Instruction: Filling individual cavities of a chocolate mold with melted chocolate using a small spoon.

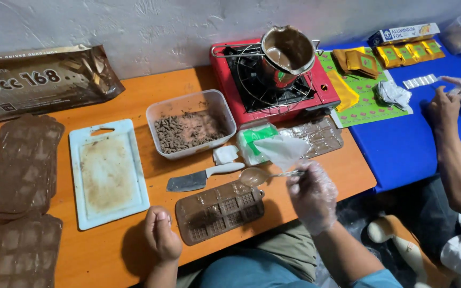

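Chocolate mould being filled by spoon at the front edge of the orange table.

The brown rectangular bar mould [220, 211] lies near the orange wooden table's [134, 250] front edge. The right hand [312, 195], in a clear plastic glove, is clamped on a metal spoon [257, 175] over the mould's far end. The bare left hand [161, 234] rests curled and empty just beside the mould. Risk: chocolate dripping onto the table or the white-handled knife [201, 178], since the mould is unsteadied.
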